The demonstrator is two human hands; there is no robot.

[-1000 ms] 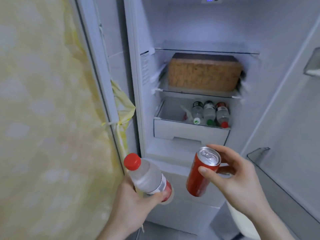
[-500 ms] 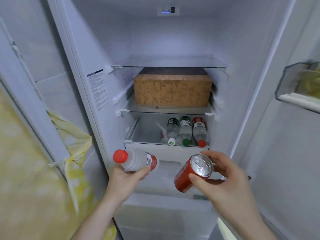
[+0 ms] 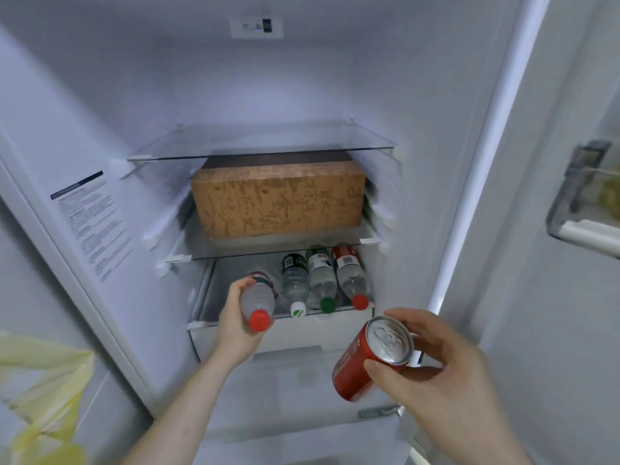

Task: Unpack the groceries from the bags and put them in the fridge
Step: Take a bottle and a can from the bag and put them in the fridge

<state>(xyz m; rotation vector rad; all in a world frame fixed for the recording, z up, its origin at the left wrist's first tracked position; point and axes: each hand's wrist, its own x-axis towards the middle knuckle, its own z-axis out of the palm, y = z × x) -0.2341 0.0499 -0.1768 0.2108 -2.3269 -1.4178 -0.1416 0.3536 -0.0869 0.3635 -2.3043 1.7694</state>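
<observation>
My left hand [image 3: 236, 317] grips a clear water bottle with a red cap [image 3: 257, 303], cap toward me, its far end over the left part of the open fridge drawer [image 3: 295, 333]. In that drawer three bottles lie side by side: a white-capped one [image 3: 295, 290], a green-capped one [image 3: 322, 283] and a red-capped one [image 3: 350, 280]. In front of the fridge, lower right, my right hand [image 3: 432, 367] holds a red soda can [image 3: 370, 360] tilted, silver top facing me.
A brown patterned box [image 3: 278, 199] fills the shelf above the drawer, under a bare glass shelf [image 3: 261, 151]. The open fridge door with a bin [image 3: 583, 203] stands at the right. A yellow plastic bag [image 3: 40, 391] hangs at the lower left.
My left hand has turned the bottle and carried it up and forward into the drawer beside the white-capped bottle. The can has stayed in front of the fridge. My view has moved closer.
</observation>
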